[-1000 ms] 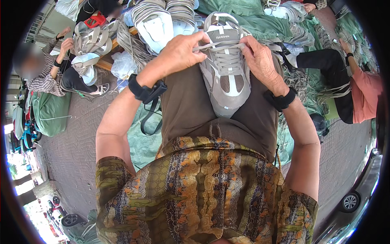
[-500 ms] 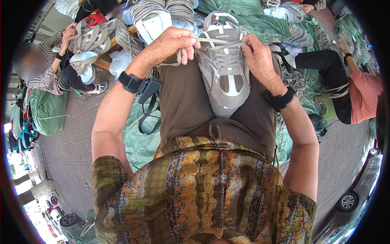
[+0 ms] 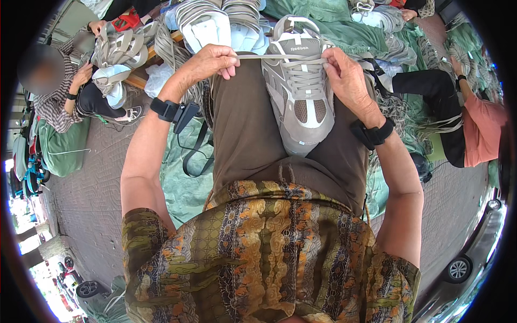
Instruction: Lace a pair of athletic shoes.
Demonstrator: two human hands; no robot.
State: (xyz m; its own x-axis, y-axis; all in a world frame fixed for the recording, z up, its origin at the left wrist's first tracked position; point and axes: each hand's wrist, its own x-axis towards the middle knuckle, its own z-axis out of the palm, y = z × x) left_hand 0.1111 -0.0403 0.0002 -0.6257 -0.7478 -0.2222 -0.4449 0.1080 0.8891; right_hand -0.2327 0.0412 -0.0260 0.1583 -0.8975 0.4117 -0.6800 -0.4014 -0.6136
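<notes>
A grey and white sneaker [image 3: 306, 119] rests between my thighs, its toe toward me and its tongue away. Flat grey laces cross its front. My left hand [image 3: 215, 60] is out to the left of the shoe, pinching a shoelace [image 3: 253, 56] that runs taut from the upper eyelets. At the right upper edge of the shoe is my right hand [image 3: 344, 75], its thumb and fingers closed at the lacing there. Whether a lace end sits in those fingers is partly hidden.
Stacks of grey and white shoe uppers [image 3: 202, 27] stand ahead. Green sheeting [image 3: 328, 21] lies beyond the shoe. A person in a striped shirt [image 3: 59, 107] sits at left, another in a pink top [image 3: 482, 121] at right. A parked car [image 3: 468, 258] is at the lower right.
My left hand has moved left, drawing the lace out into a longer, straight line. My right hand stays at the shoe's right edge.
</notes>
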